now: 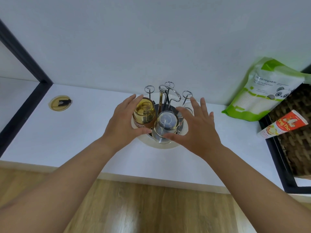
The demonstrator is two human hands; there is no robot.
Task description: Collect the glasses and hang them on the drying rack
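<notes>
**Watcher:** Where are the glasses right now?

**Me:** Both upside down on the drying rack (165, 98), in the middle of the white desk (67, 132) against the wall. The amber glass (144, 113) sits on a left peg, the clear glass (165, 126) on the front peg nearest me. There may be a third clear one behind my right fingers; I can't tell for sure.

**Watcher:** And your hands?

**Me:** My left hand (125, 121) is cupped round the amber glass, fingers curled over the far side, thumb low at the front. It looks like a loose touch, not a firm squeeze. My right hand (196, 125) is spread wide open beside the clear glass, thumb near its rim, gripping nothing.

**Watcher:** So what matters here?

**Me:** Checking they're seated, I'd say. Each glass should sit well down over its peg and hang free of its neighbour. These two look very close, maybe touching, so I'd let go gently and straight, no sideways nudge that knocks them together or tips the rack.

**Watcher:** Any pegs free?

**Me:** Three wire loops at the back stand bare.
</notes>
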